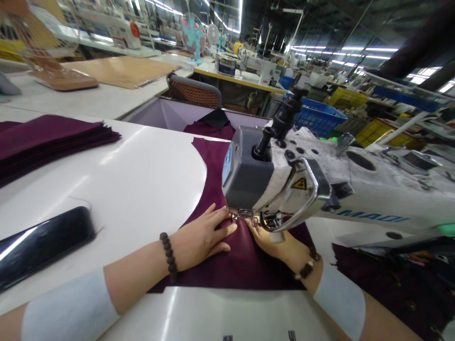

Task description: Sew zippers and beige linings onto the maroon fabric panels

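Observation:
My left hand [202, 237] lies flat with fingers stretched out on a dark maroon fabric piece [213, 189], just left of the needle area. My right hand [272, 244] rests on the same fabric under the sewing machine head [270, 175]; its fingertips are hidden behind the machine. Both wrists carry bead bracelets and pale sleeves. The fabric runs from my hands away past the machine on the white table [142, 180].
A stack of maroon fabric pieces [50, 139] lies at the far left. A black phone [39, 244] sits near the left front edge. More maroon cloth [384, 279] is heaped at the right. A chair [194, 90], blue crates [318, 118] and other sewing stations stand beyond.

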Motion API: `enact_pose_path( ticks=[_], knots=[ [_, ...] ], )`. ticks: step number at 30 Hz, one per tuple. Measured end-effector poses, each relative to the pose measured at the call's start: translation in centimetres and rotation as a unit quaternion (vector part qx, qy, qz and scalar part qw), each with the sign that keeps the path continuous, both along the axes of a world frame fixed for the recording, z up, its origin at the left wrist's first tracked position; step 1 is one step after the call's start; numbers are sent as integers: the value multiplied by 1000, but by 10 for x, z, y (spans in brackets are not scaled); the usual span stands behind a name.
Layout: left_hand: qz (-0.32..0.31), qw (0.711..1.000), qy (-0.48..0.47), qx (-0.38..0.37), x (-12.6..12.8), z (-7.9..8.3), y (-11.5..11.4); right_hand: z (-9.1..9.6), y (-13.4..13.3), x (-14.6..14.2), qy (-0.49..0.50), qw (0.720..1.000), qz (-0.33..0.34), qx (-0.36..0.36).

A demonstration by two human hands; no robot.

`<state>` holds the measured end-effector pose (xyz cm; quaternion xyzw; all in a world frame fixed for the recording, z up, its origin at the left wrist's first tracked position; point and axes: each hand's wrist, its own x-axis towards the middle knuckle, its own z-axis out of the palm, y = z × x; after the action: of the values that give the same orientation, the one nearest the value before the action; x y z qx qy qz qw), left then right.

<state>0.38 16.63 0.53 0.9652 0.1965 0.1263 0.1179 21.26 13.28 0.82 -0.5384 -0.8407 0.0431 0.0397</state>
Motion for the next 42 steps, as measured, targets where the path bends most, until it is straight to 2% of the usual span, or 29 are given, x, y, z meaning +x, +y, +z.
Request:
enact_pose_path(
  ticks=[6,19,38,42],
  knots=[
    [-7,1000,-6,5,-1,-1,3,-7,6,3,-10,1000,-4,-3],
    [-8,1000,-13,12,0,-1,8,-7,8,0,-59,998,5,-11],
    [-43,999,4,2,-3,-1,15,-9,0,-7,13,999,-44,-9],
    [-76,997,3,14,-5,-3,25,-7,-7,-13,8,997,-70,3]
  ],
)
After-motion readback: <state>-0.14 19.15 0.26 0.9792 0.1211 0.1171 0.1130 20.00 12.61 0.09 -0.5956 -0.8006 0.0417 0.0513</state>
